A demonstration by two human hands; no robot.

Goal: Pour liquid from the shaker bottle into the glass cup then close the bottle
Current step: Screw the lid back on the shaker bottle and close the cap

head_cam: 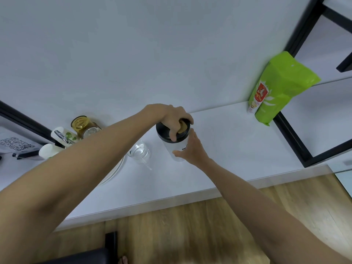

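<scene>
Gripping the black lid [167, 131] from above, the left hand [171, 116] curls closed over it; the right hand [192, 147] wraps the shaker bottle [178, 147], upright on the white counter [228, 149], just right of the glass cup [138, 152].

Left hand [171, 117] clasps the shaker bottle's black lid [167, 131]; right hand [192, 147] holds its body; glass cup [139, 152] beside.

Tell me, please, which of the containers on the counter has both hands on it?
The shaker bottle with the black lid: left hand on its lid, right hand around its body. The glass cup and amber jar stand untouched.
</scene>
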